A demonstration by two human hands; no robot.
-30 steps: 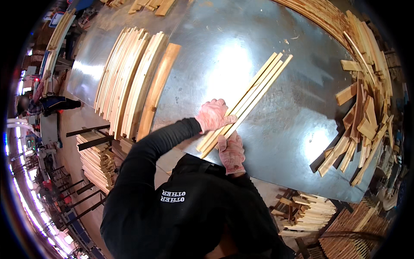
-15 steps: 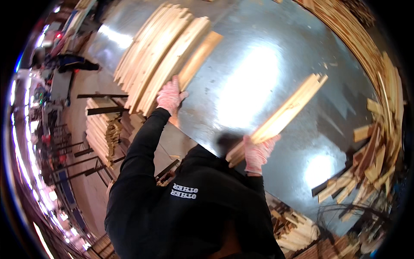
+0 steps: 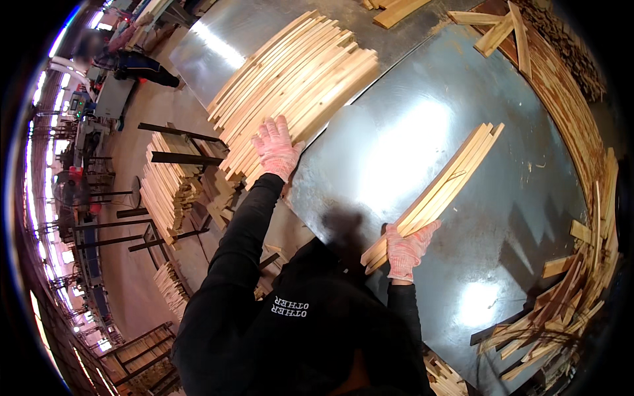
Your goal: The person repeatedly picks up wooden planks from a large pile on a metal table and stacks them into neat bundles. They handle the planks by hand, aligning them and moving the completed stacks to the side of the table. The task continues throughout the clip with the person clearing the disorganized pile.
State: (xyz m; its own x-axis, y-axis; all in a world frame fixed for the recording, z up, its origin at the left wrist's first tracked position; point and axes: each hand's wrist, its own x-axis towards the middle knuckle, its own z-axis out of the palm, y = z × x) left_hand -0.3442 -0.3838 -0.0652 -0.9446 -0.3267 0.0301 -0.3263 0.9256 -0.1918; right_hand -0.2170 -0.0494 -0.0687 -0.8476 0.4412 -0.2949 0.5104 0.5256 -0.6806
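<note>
My left hand [image 3: 277, 146], in a pink-and-white knit glove, lies flat with fingers spread on the near end of a row of pale wooden strips [image 3: 300, 79]. The strips sit side by side along the left part of the metal tabletop [image 3: 489, 191]. In my right hand [image 3: 411, 252], gloved the same way, is a small bundle of wooden strips [image 3: 444, 185]. Its fingers wrap the near end, and the bundle slants away to the far right over the tabletop. A thin splinter lies across the bundle.
Offcuts [image 3: 561, 290] pile up along the right edge, beside a long curved-looking stack of boards [image 3: 561, 105]. More strips [image 3: 165, 188] rest on a rack with dark metal bars [image 3: 185, 158] at the left. A person [image 3: 135, 66] stands at the far left.
The view has shifted, so the table scene sits differently. The gap beside the outer strip near my left hand has closed up. My right hand keeps its hold on the bundle.
</note>
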